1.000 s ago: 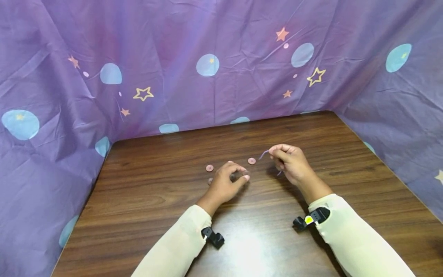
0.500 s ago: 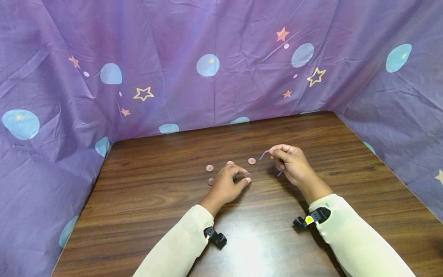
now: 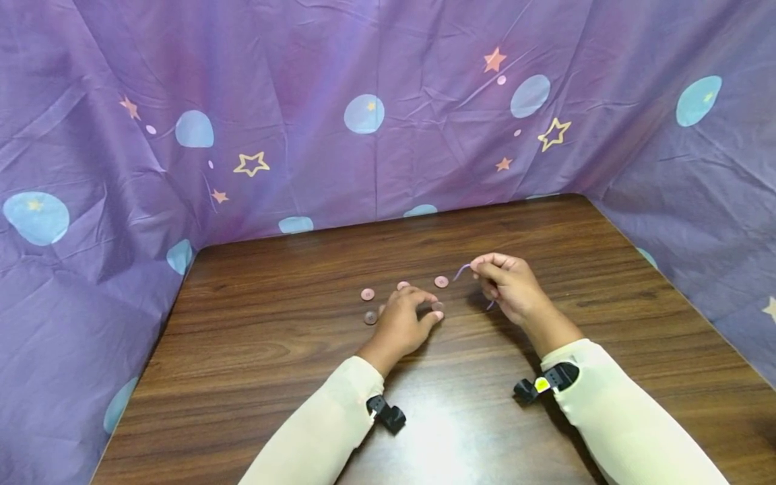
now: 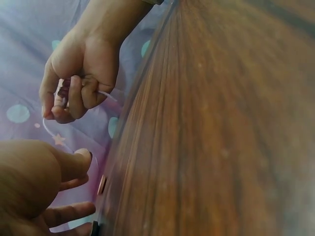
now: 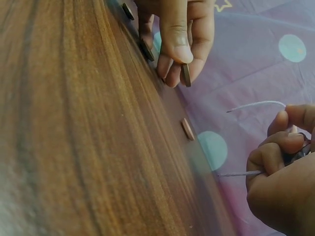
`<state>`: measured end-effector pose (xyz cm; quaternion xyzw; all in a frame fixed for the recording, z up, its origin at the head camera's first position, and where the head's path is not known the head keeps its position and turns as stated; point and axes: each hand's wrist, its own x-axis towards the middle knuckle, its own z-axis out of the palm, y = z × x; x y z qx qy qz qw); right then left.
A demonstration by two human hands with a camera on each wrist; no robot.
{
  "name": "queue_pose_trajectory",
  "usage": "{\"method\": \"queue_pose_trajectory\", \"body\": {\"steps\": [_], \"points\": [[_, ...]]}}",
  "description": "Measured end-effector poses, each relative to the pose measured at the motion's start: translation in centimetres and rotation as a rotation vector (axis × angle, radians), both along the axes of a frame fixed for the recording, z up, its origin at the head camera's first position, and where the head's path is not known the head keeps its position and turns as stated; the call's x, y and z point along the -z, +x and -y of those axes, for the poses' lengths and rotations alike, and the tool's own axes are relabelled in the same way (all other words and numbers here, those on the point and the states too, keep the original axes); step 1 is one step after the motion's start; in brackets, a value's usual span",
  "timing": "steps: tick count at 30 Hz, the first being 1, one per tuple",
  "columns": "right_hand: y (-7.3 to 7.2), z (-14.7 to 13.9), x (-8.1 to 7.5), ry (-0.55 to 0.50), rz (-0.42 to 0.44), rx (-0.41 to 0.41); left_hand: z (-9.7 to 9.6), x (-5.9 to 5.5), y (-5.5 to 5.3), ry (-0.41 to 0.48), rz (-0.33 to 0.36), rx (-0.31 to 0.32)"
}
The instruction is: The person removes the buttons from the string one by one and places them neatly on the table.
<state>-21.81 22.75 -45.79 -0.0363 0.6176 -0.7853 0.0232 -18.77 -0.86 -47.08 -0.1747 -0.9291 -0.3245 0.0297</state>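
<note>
My left hand pinches a brown button between thumb and fingertips, just above the table. My right hand grips a thin purple string, one end poking out past the thumb and index finger, the other below the curled fingers. In the right wrist view, dark buttons show inside that hand, partly hidden by the fingers. Between the two hands lies a pink button. Behind the left hand is another pink button, partly covered by it.
Left of the left hand lie a pink button and a brown button on the wooden table. A purple curtain with stars and dots hangs behind and beside the table.
My left hand has shifted a little to the right with the brown button, uncovering more of the buttons behind and left of it. The right hand with the string stays almost still.
</note>
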Motion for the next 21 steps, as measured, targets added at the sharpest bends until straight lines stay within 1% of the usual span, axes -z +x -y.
{"method": "queue_pose_trajectory", "body": {"steps": [3,7,13,16,21], "points": [[0.0,-0.1,0.1,0.001,0.003,0.001,-0.4,0.1,0.0,-0.029,-0.017,-0.019],[0.1,-0.2,0.1,0.003,0.008,0.003,-0.9,0.1,0.0,-0.052,-0.023,-0.044],[0.1,-0.4,0.0,0.001,0.013,0.008,-1.6,0.1,0.2,-0.088,-0.020,-0.058],[0.1,-0.4,0.0,0.005,0.016,0.009,-1.8,0.2,0.3,-0.088,-0.026,-0.063],[0.0,-0.3,0.0,0.004,0.019,-0.003,-2.2,0.1,0.5,-0.087,-0.026,-0.102]]}}
